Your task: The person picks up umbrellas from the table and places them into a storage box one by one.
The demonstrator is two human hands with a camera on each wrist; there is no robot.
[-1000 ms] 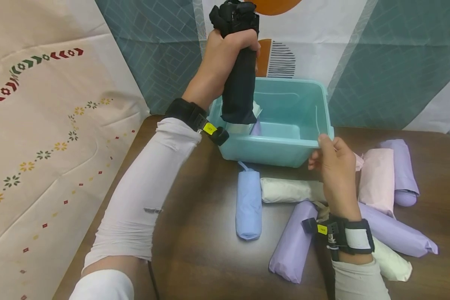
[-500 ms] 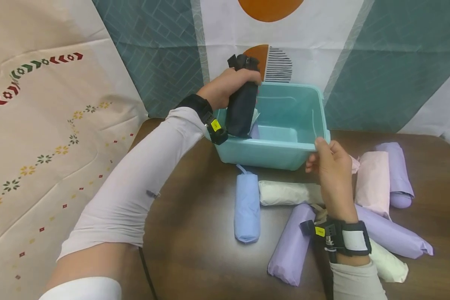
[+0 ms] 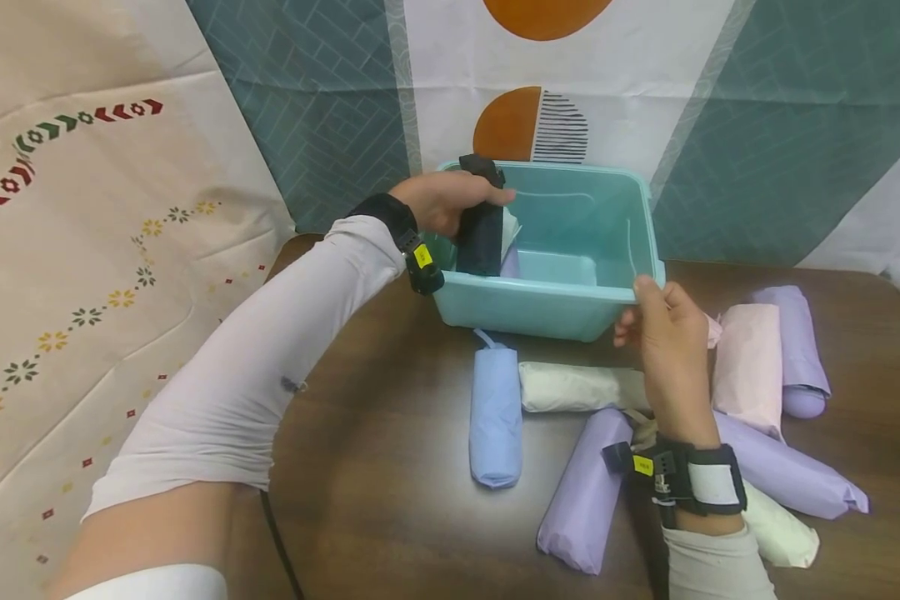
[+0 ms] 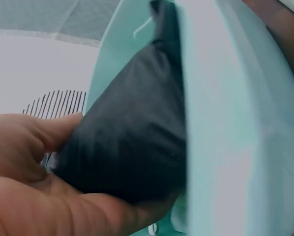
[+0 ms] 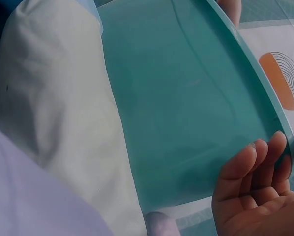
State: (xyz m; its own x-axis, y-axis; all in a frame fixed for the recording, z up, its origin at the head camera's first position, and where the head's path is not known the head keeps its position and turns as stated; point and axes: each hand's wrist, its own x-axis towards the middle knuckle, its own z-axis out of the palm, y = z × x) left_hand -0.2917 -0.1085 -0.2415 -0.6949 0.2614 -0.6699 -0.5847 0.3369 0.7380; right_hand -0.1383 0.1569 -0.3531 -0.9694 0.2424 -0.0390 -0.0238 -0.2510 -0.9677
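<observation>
At the left end of the teal bin (image 3: 540, 313), I have the black bundle (image 3: 480, 246) slanting inside, its near end down behind the near wall and its top up by the far rim. My left hand (image 3: 444, 202) is closed round its upper part, thumb on one side, fingers on the other, a full hold with cloth between. Whether the bottom reaches the floor of the bin, I can't tell from here.

On the left wrist feed I get creases all over that dark cover, so I'm reading a soft skin, perhaps over a stiffer core; a folded umbrella would be my guess. Light to middling weight, I'd say, not fragile, but the smooth cloth could slide if I pinch only the surface. Best hold: round the thick body, well clear of the loose cloth at the end.

Over on the near right corner, my right hand (image 3: 675, 358) pinches the bin's rim, thumb against curled fingers. Thin plastic, likely light and a little springy, so the corner is a sensible anchor. Beside the black bundle, pale cloth (image 3: 510, 229) shows, probably soft enough to snag.
</observation>
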